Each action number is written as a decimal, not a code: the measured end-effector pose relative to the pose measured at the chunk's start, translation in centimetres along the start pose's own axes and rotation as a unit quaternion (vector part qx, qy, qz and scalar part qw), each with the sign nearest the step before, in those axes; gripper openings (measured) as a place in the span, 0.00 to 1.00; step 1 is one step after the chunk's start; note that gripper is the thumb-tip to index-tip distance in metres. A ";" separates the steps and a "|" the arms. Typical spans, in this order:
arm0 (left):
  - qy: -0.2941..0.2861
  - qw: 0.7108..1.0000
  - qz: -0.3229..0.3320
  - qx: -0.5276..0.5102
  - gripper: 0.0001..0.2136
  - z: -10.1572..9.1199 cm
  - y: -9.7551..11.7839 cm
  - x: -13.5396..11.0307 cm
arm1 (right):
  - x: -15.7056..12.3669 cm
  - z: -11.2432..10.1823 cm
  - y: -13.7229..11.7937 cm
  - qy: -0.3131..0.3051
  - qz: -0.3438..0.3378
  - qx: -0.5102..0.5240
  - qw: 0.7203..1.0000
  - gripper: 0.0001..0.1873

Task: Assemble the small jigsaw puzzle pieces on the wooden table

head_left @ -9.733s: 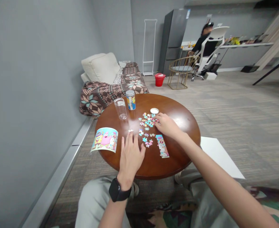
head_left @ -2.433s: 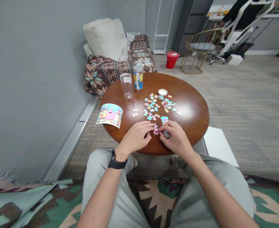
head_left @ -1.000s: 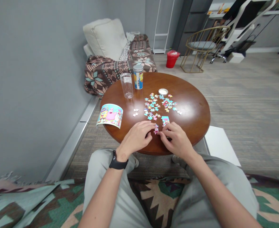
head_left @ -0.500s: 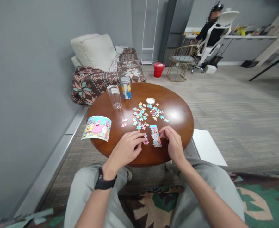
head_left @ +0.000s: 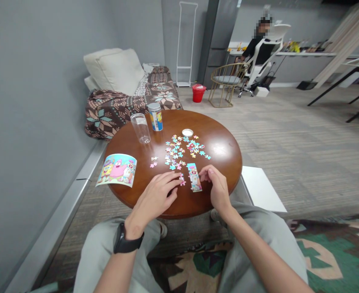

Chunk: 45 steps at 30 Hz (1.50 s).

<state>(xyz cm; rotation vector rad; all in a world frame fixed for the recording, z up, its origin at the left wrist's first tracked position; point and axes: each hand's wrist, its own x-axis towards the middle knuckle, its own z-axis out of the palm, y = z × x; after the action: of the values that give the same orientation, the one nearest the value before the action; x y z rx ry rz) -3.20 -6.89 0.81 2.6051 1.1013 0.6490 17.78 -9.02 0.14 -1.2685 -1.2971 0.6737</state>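
My left hand (head_left: 158, 193) lies palm down with its fingers stretched out. Its fingertips rest at a small group of pink puzzle pieces (head_left: 182, 181) and partly cover it. To the right lies a joined strip of puzzle (head_left: 194, 178) with a cartoon figure on it. Close by the strip's right edge is my right hand (head_left: 216, 183), fingers loosely bent and nothing seen in them. Loose puzzle pieces (head_left: 176, 152) are scattered beyond both hands. A curved picture sheet (head_left: 117, 170) of cartoon characters lies at the table's left edge.
On the round wooden table (head_left: 225, 152) stand a clear plastic cylinder (head_left: 141, 129) and a printed can (head_left: 155, 118). A round lid (head_left: 187, 132) lies behind the pieces. Past the table are a covered sofa (head_left: 164, 87), a red bin (head_left: 198, 93) and a seated person (head_left: 252, 44).
The camera view has shifted, so the whole scene sits a little lower and further left. Both hands keep nearly the same places beside the puzzle pieces.
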 end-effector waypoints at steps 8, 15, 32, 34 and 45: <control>-0.025 0.999 0.009 0.020 0.19 -0.1 0.4 0.1 | 0.0 -0.1 0.3 -0.016 0.003 -0.002 1.000 0.20; -0.034 0.999 0.008 0.022 0.17 -0.1 0.3 0.1 | -0.1 -0.1 0.2 -0.024 0.003 -0.008 1.000 0.20; -0.061 0.997 0.017 0.035 0.18 -0.1 0.3 0.2 | -0.2 -0.1 0.5 -0.040 0.006 -0.003 0.999 0.21; -0.062 0.997 0.020 0.032 0.18 -0.1 0.2 0.1 | -0.2 -0.1 0.4 -0.039 0.006 -0.002 0.999 0.20; -0.056 0.998 0.012 0.014 0.17 -0.1 0.3 0.2 | -0.2 -0.1 0.7 -0.043 0.001 -0.014 0.999 0.22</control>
<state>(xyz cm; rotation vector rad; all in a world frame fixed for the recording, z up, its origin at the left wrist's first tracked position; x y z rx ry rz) -2.96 -6.92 1.04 2.6471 1.0534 0.4886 17.98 -9.04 -0.54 -1.2751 -1.3805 0.7193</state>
